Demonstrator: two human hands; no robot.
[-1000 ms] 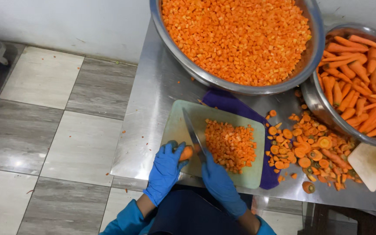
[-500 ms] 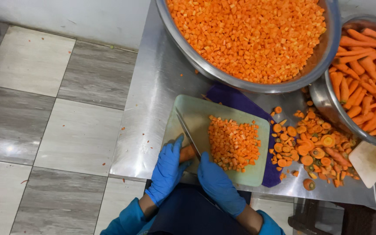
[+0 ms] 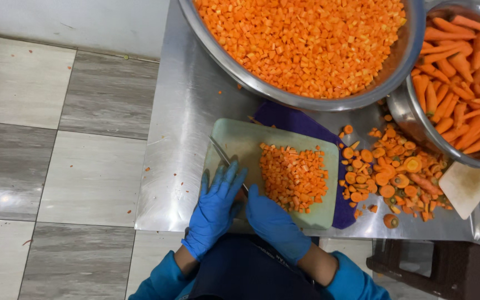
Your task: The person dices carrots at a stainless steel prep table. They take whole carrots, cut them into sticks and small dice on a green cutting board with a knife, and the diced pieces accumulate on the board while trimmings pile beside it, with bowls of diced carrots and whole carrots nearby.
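Observation:
My left hand (image 3: 215, 208), in a blue glove, lies fingers-forward on the near left part of a pale green cutting board (image 3: 240, 139). It presses on a carrot piece (image 3: 243, 194), of which only a sliver shows between my hands. My right hand (image 3: 273, 222), also gloved, grips a knife whose handle is hidden. The knife blade (image 3: 220, 154) slants out past my left fingertips. A pile of diced carrot (image 3: 293, 175) sits on the board just right of my hands.
A large steel bowl (image 3: 218, 55) full of diced carrot stands at the back of the steel table (image 3: 184, 139). A second bowl (image 3: 404, 119) of peeled carrot sticks is at the right. Carrot ends (image 3: 395, 172), a purple cloth (image 3: 290, 119) and a white scraper (image 3: 465, 189) lie nearby. Tiled floor lies left.
My left fingers have slid forward over the carrot piece and the blade, hiding most of both. My hands stay at the board's near left part.

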